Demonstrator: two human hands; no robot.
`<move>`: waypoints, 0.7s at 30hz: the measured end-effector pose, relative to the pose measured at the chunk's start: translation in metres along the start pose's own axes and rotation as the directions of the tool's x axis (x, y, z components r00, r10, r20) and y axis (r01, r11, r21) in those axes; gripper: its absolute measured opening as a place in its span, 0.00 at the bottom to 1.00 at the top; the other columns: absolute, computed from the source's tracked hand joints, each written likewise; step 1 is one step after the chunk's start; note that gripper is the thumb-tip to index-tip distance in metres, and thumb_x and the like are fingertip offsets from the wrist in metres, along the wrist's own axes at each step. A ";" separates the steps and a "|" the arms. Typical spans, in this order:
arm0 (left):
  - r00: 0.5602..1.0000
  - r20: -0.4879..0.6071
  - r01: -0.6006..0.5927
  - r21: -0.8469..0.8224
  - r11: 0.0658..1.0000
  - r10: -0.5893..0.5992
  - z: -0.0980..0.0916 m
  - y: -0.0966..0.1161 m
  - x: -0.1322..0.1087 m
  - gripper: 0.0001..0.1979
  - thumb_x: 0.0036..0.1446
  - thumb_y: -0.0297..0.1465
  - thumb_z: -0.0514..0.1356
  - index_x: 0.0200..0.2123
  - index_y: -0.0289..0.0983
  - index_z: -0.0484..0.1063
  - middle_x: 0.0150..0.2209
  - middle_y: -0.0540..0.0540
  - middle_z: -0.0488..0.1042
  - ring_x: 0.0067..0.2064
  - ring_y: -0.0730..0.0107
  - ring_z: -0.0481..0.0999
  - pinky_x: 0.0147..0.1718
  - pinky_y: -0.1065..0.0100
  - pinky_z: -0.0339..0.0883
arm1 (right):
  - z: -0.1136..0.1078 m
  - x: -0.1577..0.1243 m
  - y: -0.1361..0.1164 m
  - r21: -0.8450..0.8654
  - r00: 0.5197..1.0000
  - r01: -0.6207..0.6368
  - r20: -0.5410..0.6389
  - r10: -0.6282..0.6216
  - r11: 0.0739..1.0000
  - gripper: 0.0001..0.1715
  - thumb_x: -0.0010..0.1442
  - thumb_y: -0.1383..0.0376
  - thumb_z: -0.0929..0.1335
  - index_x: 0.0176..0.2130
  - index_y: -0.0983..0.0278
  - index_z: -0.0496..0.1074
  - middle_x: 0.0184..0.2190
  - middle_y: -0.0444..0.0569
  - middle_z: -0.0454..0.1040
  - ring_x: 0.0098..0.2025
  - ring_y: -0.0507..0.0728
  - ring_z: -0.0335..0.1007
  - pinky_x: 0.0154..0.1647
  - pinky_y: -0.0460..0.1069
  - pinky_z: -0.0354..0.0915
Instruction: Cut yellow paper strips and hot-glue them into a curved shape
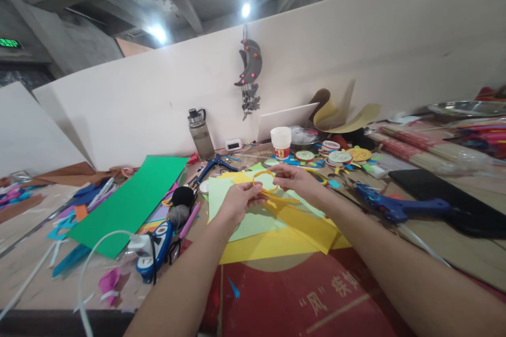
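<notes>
Both my hands hold a thin yellow paper ring over the table. My left hand pinches the ring's near left side with closed fingers. On the far right side of the ring, my right hand grips with its fingers curled. A yellow strip trails from the ring toward the right. Under my hands lie a pale green sheet and yellow paper sheets.
A big green sheet lies left. Near it are a blue-and-white glue gun, scissors and paper scraps. A water bottle and paper cup stand by the white partition. A blue glue gun and round paper pieces lie right.
</notes>
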State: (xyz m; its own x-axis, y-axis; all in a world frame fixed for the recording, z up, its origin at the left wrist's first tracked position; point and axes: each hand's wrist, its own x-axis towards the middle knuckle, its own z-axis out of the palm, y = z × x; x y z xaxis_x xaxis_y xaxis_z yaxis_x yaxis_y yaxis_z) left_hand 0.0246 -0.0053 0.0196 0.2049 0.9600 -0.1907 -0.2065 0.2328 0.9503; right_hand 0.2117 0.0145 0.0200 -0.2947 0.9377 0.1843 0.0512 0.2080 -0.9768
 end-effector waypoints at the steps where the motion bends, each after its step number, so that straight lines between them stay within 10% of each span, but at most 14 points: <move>1: 1.000 0.002 -0.001 0.002 1.000 0.001 0.000 0.000 0.000 0.08 0.50 0.28 0.65 0.34 0.29 0.75 0.28 0.42 0.77 0.28 0.74 0.76 0.30 0.73 0.73 | 0.000 0.000 0.000 0.002 1.000 0.001 0.001 -0.001 1.000 0.23 0.49 0.57 0.71 0.44 0.63 0.72 0.23 0.40 0.65 0.26 0.50 0.58 0.27 0.47 0.58; 21: 1.000 -0.001 -0.010 0.001 1.000 0.010 -0.001 -0.002 0.001 0.11 0.49 0.30 0.67 0.34 0.29 0.76 0.29 0.41 0.78 0.28 0.73 0.76 0.31 0.72 0.72 | 0.003 -0.002 -0.002 0.013 1.000 0.011 -0.025 -0.011 1.000 0.24 0.49 0.55 0.70 0.45 0.63 0.71 0.23 0.41 0.67 0.25 0.50 0.60 0.27 0.47 0.59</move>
State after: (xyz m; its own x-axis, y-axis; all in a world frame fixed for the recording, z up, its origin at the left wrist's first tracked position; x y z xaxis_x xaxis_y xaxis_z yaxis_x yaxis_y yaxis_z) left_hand 0.0239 -0.0040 0.0174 0.2017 0.9625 -0.1816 -0.2074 0.2232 0.9525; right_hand 0.2096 0.0115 0.0210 -0.2716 0.9420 0.1973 0.0359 0.2148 -0.9760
